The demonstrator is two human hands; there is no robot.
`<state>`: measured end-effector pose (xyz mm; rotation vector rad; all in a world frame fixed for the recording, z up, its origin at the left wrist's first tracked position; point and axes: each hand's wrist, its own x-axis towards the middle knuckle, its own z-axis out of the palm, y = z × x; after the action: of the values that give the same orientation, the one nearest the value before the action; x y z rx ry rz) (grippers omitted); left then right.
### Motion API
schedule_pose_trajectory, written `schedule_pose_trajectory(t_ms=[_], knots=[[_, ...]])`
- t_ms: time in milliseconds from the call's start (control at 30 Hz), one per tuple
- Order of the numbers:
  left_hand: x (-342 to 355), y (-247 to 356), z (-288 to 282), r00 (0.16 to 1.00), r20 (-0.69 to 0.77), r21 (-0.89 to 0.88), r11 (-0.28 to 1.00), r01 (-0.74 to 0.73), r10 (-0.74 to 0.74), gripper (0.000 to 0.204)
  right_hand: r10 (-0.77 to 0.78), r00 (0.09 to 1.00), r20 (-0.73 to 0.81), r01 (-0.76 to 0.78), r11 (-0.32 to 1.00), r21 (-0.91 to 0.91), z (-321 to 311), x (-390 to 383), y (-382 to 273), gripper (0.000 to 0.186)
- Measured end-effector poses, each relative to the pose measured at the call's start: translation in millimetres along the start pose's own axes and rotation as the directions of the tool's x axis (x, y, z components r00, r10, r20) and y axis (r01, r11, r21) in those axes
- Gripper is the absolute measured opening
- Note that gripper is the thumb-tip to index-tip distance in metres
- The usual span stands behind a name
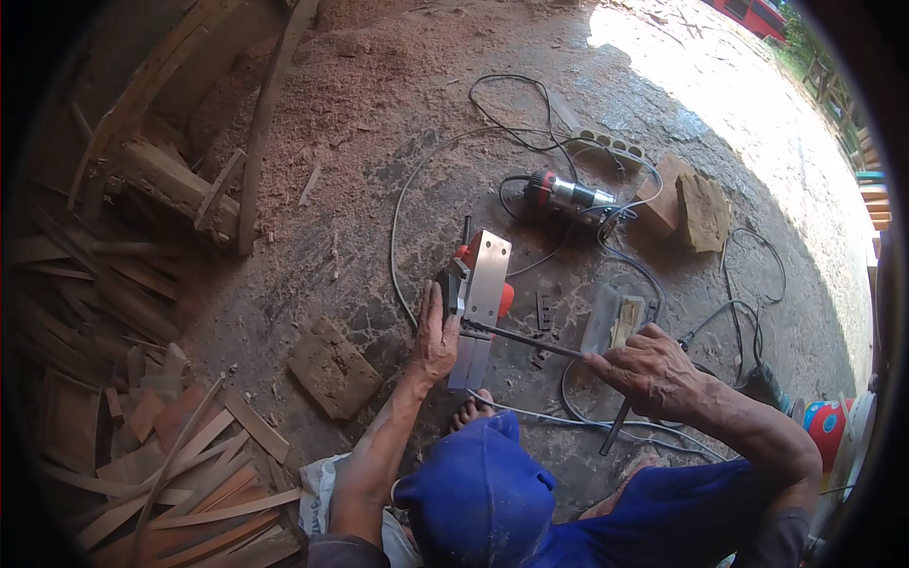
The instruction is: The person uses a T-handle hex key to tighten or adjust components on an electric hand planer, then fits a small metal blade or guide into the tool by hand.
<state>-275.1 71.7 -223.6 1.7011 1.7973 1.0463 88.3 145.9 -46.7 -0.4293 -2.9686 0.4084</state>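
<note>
An electric planer (490, 275) with red parts lies on the ground before me, its flat metal sole turned up. My left hand (436, 336) holds it at its left side, the fingers nearly straight along a dark part and the thumb against the body. My right hand (650, 367) is closed round a long dark metal rod-like tool (530, 339), whose far end meets the planer's side near the middle of the sole. A second dark bar end (615, 431) sticks out below my right fist; whether it belongs to the same tool is hidden.
A drill-like power tool (568, 192) with looping cables lies beyond the planer. Wood blocks (703, 213) stand at the right, and another block (333, 367) lies left of my hand. A clear plastic box (601, 320) sits near my right fist. Wood offcuts (199, 454) fill the lower left.
</note>
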Motion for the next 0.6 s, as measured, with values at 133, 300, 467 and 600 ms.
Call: schedule_pose_trajectory(t_ms=[133, 300, 467, 600], knots=[[0.3, -3.1, -4.3, 0.999, 0.045, 0.039, 0.999, -0.008, 0.006, 0.066, -0.021, 0.999, 0.025, 0.021, 1.000, 0.012, -0.2, 6.4, 0.2, 0.071], [2.2, 1.1, -8.3, 0.997, 0.077, 0.024, 1.000, 0.001, -0.003, 0.067, -0.032, 0.999, 0.032, 0.032, 0.999, 0.000, -0.3, 10.6, 1.2, 0.069], [0.3, -0.3, -8.4, 0.997, 0.077, 0.008, 1.000, -0.001, 0.000, 0.069, -0.043, 0.997, 0.068, 0.046, 0.998, -0.043, -10.9, 15.8, -3.4, 0.056], [-0.1, 1.9, -8.4, 0.994, 0.092, 0.010, 0.999, 0.051, -0.052, 0.069, -0.042, 0.996, 0.084, 0.046, 0.998, -0.042, -12.7, 17.9, -4.7, 0.054]])
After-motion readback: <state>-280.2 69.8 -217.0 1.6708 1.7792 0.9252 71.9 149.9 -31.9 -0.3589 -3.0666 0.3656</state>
